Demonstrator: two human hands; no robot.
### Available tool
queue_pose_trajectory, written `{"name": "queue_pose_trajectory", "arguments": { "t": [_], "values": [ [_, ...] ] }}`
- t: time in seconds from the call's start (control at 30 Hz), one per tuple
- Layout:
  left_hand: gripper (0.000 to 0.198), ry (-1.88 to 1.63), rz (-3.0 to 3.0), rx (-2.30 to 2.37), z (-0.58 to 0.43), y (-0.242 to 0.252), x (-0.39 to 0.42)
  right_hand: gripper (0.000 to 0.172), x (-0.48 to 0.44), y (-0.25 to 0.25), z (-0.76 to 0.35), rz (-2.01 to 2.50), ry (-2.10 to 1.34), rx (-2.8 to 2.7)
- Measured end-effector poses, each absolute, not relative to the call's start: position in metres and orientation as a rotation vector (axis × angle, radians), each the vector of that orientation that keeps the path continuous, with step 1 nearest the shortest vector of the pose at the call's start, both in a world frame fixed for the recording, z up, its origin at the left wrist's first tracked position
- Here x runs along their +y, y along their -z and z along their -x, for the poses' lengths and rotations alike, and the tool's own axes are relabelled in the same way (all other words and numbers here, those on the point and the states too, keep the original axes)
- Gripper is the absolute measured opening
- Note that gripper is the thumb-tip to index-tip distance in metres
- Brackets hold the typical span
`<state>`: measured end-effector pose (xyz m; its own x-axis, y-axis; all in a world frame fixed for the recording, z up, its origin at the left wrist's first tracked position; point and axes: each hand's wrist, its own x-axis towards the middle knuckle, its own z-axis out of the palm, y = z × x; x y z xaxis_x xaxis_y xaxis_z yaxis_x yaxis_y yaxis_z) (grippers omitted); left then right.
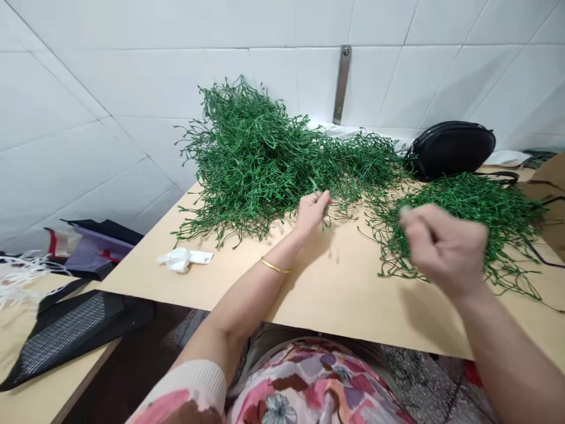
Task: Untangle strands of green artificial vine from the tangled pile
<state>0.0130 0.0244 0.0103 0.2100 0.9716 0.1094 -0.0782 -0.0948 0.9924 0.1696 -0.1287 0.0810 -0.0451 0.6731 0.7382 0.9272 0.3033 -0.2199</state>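
A tall heap of thin green stems with small tips [251,153] stands on the light wooden table [344,294], against the tiled wall. My left hand [312,211] is at the near edge of that heap, its fingers pinched on a green stem. Over the near left part of a second, flatter green pile [498,218] is my right hand [445,247], raised and curled closed. Motion blurs its fingertips, and whatever they may hold cannot be made out.
A black pouch [454,150] sits at the back right. Crumpled white tissue [180,259] lies at the left of the table. A black mesh item [66,330] and white cords [26,274] lie on a lower surface at far left. A metal bracket [342,85] is on the wall.
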Motion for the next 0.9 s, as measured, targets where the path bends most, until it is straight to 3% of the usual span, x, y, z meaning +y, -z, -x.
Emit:
{"name": "queue_pose_trajectory", "arguments": {
  "t": [0.13, 0.23, 0.33, 0.47, 0.6, 0.77, 0.9],
  "values": [
    [0.031, -0.876, -0.929, 0.797, -0.014, -0.017, 0.013, 0.042, -0.101, -0.088, -0.236, 2.195, 0.982, -1.556],
    [0.031, -0.771, -0.780, 0.711, -0.015, -0.013, 0.010, 0.048, -0.099, -0.084, -0.250, 2.174, 0.985, -1.543],
    [0.030, -0.730, -0.741, 0.684, -0.017, -0.007, 0.009, 0.041, -0.102, -0.070, -0.227, 2.040, 0.783, -1.526],
    [0.027, -0.737, -0.745, 0.713, -0.022, -0.002, 0.008, 0.025, -0.091, -0.042, -0.177, 1.714, 0.140, -1.689],
    [0.025, -0.781, -0.772, 0.739, -0.025, -0.001, 0.004, 0.028, -0.067, -0.016, -0.148, 1.619, -0.324, -1.638],
    [0.022, -0.800, -0.890, 0.739, -0.023, 0.000, 0.004, 0.022, -0.049, 0.001, -0.142, 1.558, -0.606, -1.519],
    [0.030, -0.786, -0.922, 0.803, -0.017, 0.000, 0.014, 0.018, -0.048, 0.003, -0.146, 1.448, -0.638, -1.436]
  ]
}}
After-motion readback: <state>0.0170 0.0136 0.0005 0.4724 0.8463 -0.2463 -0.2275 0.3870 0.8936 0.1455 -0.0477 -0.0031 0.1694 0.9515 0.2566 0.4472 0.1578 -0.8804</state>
